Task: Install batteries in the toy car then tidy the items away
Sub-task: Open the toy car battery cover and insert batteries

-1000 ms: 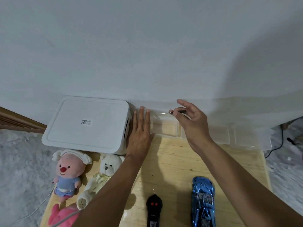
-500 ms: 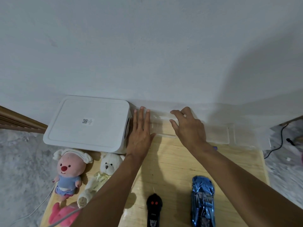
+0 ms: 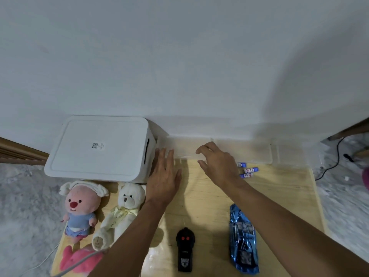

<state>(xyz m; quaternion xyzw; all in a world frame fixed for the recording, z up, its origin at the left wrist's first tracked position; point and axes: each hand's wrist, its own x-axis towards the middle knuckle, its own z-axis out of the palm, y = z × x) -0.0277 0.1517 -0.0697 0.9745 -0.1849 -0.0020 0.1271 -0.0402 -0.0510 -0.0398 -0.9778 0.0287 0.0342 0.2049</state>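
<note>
A shiny blue toy car [image 3: 243, 239] lies on the wooden table near its front edge, under my right forearm. A black remote control [image 3: 185, 249] with two red buttons lies to its left. Three small blue-and-white batteries [image 3: 248, 170] lie on the table just right of my right hand. A clear plastic box [image 3: 187, 146] stands against the wall. My left hand [image 3: 164, 176] rests flat, fingers apart, at the box's left front corner. My right hand [image 3: 216, 162] hovers over the box's front right, fingers loosely spread, holding nothing.
A white lidded storage box [image 3: 99, 148] sits at the back left. A pink plush doll [image 3: 81, 206], a white teddy bear [image 3: 121, 208] and a pink plush toy [image 3: 79, 260] lie at the left. More clear containers [image 3: 259, 150] line the wall to the right.
My right hand held a thin screwdriver over the clear box a second ago; now it holds nothing and has drawn back slightly. The batteries have come into view. My left hand stayed put.
</note>
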